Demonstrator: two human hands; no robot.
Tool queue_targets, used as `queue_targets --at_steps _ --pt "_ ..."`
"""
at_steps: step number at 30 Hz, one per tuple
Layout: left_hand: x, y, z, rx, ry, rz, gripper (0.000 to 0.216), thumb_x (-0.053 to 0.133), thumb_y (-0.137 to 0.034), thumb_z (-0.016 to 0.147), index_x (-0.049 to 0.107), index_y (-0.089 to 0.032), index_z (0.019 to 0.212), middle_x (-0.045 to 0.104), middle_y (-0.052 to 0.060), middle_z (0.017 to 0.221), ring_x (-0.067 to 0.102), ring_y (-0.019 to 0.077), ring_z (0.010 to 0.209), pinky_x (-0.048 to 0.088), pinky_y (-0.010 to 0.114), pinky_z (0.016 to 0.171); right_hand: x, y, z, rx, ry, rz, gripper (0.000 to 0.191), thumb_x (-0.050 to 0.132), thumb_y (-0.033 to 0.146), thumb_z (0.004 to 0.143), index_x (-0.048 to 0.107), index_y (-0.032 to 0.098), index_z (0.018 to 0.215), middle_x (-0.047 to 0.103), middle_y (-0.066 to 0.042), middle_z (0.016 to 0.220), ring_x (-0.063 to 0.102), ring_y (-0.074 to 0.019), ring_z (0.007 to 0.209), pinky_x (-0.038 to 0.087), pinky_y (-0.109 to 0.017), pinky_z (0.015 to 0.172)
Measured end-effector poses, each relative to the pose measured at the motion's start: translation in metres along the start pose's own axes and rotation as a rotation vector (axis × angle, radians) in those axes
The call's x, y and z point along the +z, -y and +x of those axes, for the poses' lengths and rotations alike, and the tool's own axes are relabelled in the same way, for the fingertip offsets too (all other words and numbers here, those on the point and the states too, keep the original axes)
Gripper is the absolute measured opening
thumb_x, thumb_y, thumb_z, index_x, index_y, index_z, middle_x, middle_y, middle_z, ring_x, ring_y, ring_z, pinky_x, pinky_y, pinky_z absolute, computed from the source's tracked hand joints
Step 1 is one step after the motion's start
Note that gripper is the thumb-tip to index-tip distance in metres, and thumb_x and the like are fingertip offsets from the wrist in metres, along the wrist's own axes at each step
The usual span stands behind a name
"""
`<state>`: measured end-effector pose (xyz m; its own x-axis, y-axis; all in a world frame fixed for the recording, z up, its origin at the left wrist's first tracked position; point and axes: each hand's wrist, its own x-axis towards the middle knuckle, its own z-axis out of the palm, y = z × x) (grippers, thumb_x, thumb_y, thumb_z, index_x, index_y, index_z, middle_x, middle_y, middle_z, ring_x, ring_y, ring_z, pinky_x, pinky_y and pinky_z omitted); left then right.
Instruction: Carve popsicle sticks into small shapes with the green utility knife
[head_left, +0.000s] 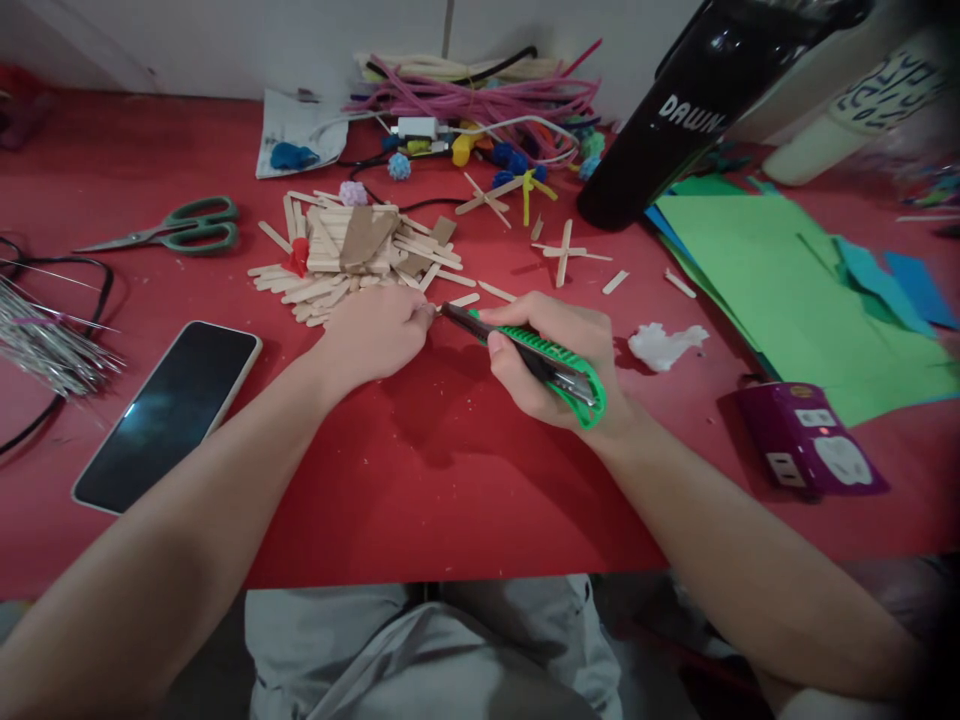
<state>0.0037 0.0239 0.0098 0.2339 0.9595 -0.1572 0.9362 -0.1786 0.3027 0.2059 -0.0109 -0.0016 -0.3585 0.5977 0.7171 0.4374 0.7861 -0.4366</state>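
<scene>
My right hand (559,350) is wrapped round a green and black box cutter (536,355), its front end pointing left. Closed fingertips of my left hand (382,330) pinch a small piece of wooden stick (439,310), mostly hidden, whose tip meets the front end of the cutter. Just behind my left hand lies a heap of wooden craft sticks (322,290) with brown cardboard scraps (367,237) on top. Two star shapes of crossed sticks, one of them a stick star (564,252), lie beyond my right hand.
On the left are scissors (180,228), a phone (169,415) and a bundle of silvery wires (49,335). A black bottle (675,110), green paper sheets (817,280), a crumpled tissue (664,345) and a purple power adapter (810,440) stand or lie right. Pink pipe cleaners (480,100) lie behind.
</scene>
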Motion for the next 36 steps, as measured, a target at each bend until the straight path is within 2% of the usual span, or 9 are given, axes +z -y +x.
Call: queue_targets --at_steps 5,9,17,22,29,36 --pt "0.0012 0.0016 0.0015 0.010 -0.045 0.005 0.041 0.035 -0.036 0.098 0.072 -0.019 0.088 0.074 0.010 0.095 0.065 0.0243 0.086 0.045 0.033 0.074 -0.0014 0.0016 -0.0014 0.007 -0.004 0.035 0.010 0.060 0.016 0.089 0.065 0.025 0.089 0.066 0.000 0.067 0.057 -0.0142 0.052 0.050 -0.030 0.051" --pt "0.0005 0.0028 0.0010 0.020 -0.028 -0.003 0.039 0.037 -0.036 0.098 0.071 -0.019 0.088 0.074 0.010 0.096 0.065 0.0245 0.088 0.045 0.033 0.074 -0.0008 0.0025 -0.0014 0.013 -0.033 0.035 0.012 0.060 0.014 0.089 0.066 0.025 0.090 0.067 0.000 0.068 0.058 -0.0148 0.052 0.054 -0.031 0.052" --pt "-0.0014 -0.0003 -0.0009 0.010 0.006 0.031 0.036 0.039 -0.035 0.097 0.070 -0.020 0.088 0.074 0.009 0.092 0.065 0.0256 0.084 0.041 0.035 0.067 0.0013 0.0011 -0.0021 0.028 -0.100 0.009 0.010 0.065 0.015 0.088 0.071 0.019 0.095 0.075 -0.003 0.081 0.067 -0.0138 0.061 0.060 -0.028 0.065" --pt "-0.0010 0.0003 -0.0010 0.012 -0.003 0.033 0.035 0.039 -0.033 0.096 0.070 -0.020 0.088 0.073 0.009 0.090 0.065 0.0253 0.082 0.040 0.035 0.067 0.0019 0.0007 -0.0019 0.056 -0.077 0.018 0.013 0.063 0.015 0.090 0.070 0.023 0.096 0.075 -0.004 0.082 0.068 -0.0170 0.063 0.062 -0.032 0.066" --pt "-0.0011 -0.0005 -0.0006 0.014 -0.007 0.035 0.037 0.039 -0.037 0.097 0.070 -0.020 0.087 0.073 0.009 0.088 0.065 0.0253 0.083 0.041 0.034 0.068 -0.0006 0.0008 -0.0019 0.048 -0.059 0.017 0.011 0.063 0.015 0.089 0.069 0.022 0.095 0.073 -0.003 0.079 0.066 -0.0150 0.061 0.061 -0.030 0.065" --pt "0.0011 0.0020 -0.0001 0.012 -0.009 0.032 0.036 0.038 -0.037 0.097 0.069 -0.021 0.086 0.074 0.009 0.091 0.066 0.0261 0.084 0.042 0.035 0.067 -0.0014 0.0021 -0.0007 0.033 -0.047 0.021 0.012 0.061 0.015 0.089 0.066 0.026 0.091 0.069 -0.001 0.071 0.061 -0.0157 0.055 0.057 -0.031 0.056"
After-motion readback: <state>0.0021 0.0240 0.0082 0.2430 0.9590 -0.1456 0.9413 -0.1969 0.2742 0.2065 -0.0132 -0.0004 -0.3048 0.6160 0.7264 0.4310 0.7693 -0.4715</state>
